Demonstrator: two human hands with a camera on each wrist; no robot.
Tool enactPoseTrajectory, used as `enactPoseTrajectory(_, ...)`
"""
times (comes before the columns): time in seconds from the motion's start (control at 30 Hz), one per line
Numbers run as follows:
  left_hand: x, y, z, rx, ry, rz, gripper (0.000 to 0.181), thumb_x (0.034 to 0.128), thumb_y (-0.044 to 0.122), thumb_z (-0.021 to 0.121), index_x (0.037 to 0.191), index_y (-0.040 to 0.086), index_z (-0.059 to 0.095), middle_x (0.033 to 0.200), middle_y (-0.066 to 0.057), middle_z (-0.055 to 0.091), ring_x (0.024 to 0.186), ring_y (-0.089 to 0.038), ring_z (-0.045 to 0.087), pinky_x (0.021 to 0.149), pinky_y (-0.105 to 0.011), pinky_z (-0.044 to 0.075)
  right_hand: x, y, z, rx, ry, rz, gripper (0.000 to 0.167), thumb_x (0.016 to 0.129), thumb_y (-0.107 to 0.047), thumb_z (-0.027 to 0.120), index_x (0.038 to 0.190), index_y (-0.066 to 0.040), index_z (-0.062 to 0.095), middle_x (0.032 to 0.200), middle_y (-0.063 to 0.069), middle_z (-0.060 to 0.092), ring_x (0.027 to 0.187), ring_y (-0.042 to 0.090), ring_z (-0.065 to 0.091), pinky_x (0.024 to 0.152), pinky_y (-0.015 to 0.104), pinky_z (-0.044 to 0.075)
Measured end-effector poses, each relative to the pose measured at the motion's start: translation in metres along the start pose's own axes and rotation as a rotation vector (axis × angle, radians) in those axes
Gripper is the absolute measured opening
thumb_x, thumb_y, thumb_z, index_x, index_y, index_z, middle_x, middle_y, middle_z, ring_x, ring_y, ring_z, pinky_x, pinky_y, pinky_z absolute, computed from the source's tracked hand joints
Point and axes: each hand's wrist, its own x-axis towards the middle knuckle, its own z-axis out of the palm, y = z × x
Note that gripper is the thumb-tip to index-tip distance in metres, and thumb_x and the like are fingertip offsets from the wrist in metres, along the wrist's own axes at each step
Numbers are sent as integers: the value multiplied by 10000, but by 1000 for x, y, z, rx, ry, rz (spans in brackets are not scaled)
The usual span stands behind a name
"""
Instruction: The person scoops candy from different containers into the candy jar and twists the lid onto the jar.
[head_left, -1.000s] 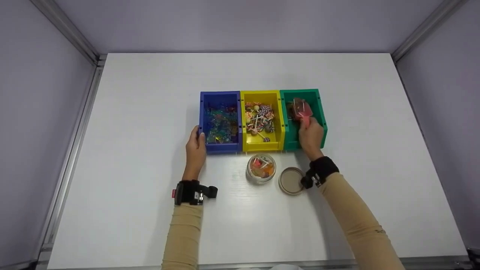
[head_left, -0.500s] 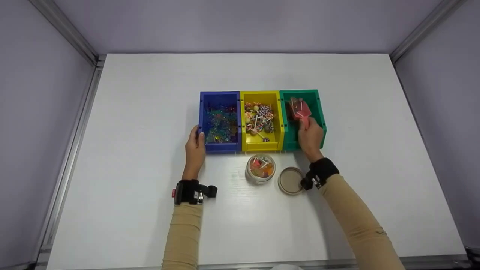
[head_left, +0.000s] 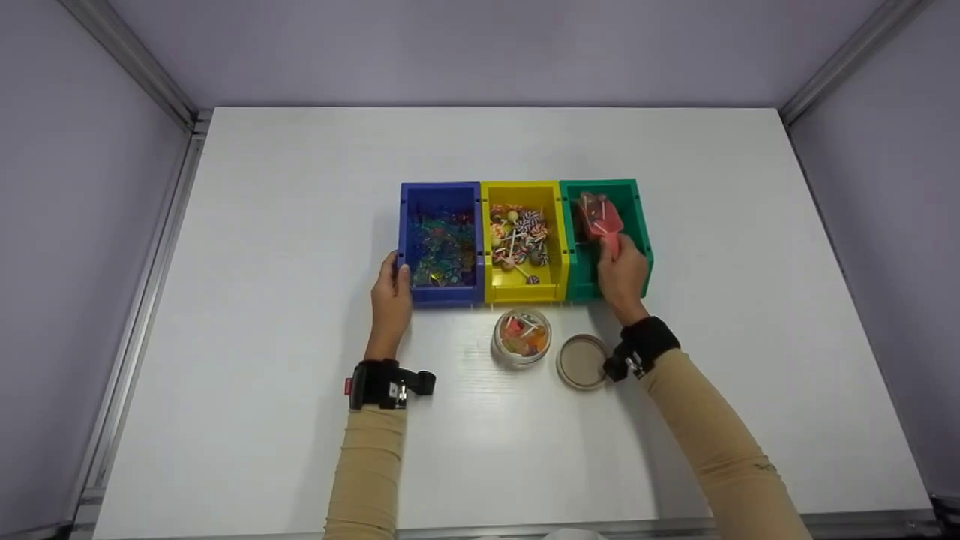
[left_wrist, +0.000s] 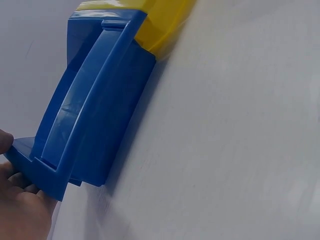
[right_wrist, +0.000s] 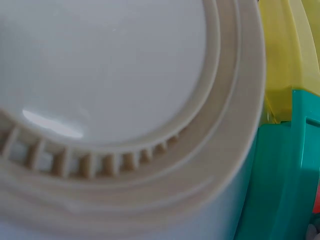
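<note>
My right hand (head_left: 622, 279) holds the handle of a pink scoop (head_left: 604, 223) inside the green bin (head_left: 643, 225). Candies, some with white sticks, lie in the scoop's bowl. My left hand (head_left: 391, 300) grips the front left corner of the blue bin (head_left: 442, 295); in the left wrist view the thumb is over the edge of that bin (left_wrist: 85, 100) and the fingers lie beneath. Glittery wrapped pieces fill part of it. Between the two stands the yellow bin (head_left: 525, 293) with small lollipops (head_left: 529, 222). The scoop's tip is partly hard to make out.
In front of the yellow bin stands a clear jar (head_left: 520, 358) of mixed candies, uncovered. A round beige lid (head_left: 583, 362) lies to its right, under the right wrist, and fills much of the right wrist view. White tabletop (head_left: 247, 337) surrounds everything.
The scoop has shifted slightly left and back in the green bin, and its bowl now shows candies more plainly. My left hand stays on the blue bin.
</note>
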Motion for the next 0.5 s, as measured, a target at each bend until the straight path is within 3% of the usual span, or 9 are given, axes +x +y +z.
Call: enactPoseTrajectory(0.5, 0, -2, 0, 8, -14, -2, 500, 1055, 180, 363, 1489, -50, 269, 1554, -254, 301, 1467, -350, 298, 1221, -450, 287, -1, 2, -4, 38, 29, -24, 339, 1013, -218, 486, 1174, 55, 605, 813, 121, 501, 776, 243, 467, 662, 282, 320)
